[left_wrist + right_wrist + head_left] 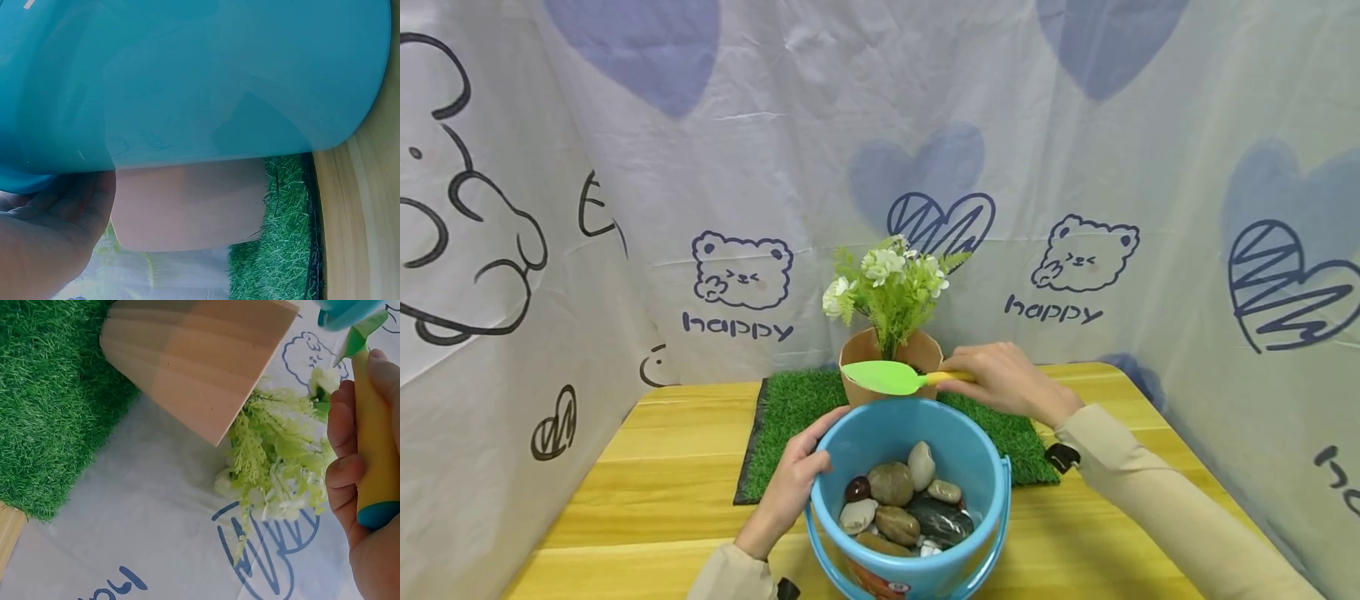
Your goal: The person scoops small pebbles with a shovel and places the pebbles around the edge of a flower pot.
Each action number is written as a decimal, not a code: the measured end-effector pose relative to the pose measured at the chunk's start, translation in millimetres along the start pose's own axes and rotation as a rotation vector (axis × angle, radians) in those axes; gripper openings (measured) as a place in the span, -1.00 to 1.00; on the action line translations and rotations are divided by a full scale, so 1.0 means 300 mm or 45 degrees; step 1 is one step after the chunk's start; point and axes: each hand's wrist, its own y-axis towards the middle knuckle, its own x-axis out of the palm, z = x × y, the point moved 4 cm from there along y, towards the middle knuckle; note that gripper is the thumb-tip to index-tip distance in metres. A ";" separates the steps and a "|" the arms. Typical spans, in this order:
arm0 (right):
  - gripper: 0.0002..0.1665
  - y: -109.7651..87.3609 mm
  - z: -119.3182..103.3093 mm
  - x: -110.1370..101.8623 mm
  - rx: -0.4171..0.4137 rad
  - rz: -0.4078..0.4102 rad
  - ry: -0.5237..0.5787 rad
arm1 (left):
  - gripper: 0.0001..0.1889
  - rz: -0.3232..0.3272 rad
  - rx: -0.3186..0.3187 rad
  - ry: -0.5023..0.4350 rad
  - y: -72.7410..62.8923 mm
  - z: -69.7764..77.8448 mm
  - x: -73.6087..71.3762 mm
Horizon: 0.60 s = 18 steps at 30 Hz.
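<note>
From my head, my right hand (1000, 382) grips the shovel (886, 377), which lies sideways, green end leftward, by the pot (859, 346); my left hand (792, 482) holds the bucket (962, 450) below it. At my left wrist, fingers touch the bucket under its rim. At my right, fingers curl round the yellow handle.

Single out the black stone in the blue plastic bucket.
The large, oblong, glossy black stone toward the right; the other stones look brown, tan, whitish or dark red.
</note>
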 end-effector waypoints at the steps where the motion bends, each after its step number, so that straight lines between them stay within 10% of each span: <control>1: -0.75 -0.004 -0.005 -0.003 -0.014 0.007 0.003 | -0.23 -0.002 0.003 0.002 0.001 0.000 0.000; 18: -0.77 -0.100 -0.083 0.002 -0.212 0.090 0.016 | -0.24 -0.018 0.035 0.004 -0.007 -0.001 0.000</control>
